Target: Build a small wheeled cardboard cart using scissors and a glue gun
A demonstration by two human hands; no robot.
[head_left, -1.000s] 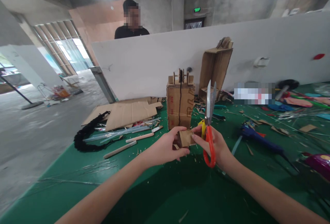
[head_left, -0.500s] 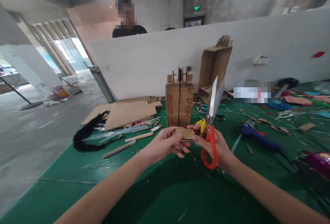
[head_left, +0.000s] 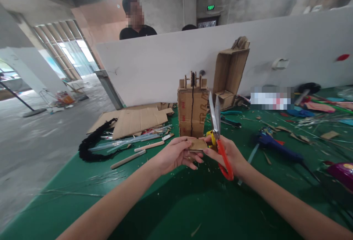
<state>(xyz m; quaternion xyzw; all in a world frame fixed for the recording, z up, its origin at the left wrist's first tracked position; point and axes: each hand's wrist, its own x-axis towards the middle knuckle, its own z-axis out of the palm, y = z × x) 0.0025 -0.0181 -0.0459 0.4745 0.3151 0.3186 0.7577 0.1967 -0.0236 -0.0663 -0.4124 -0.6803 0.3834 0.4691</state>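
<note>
Now scissors (head_left: pixel 216 133) lean left, earlier right

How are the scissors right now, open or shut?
The scissors are slightly open: a gap shows between their blades, which point up from the right hand.

A small brown cardboard piece (head_left: pixel 199 144) is being held nearly level in front of the upright cardboard box (head_left: pixel 196 111). Scissors (head_left: pixel 216 131) with red and yellow handles are pointing upward, silver blades spreading apart, in front of the box's right side.
</note>
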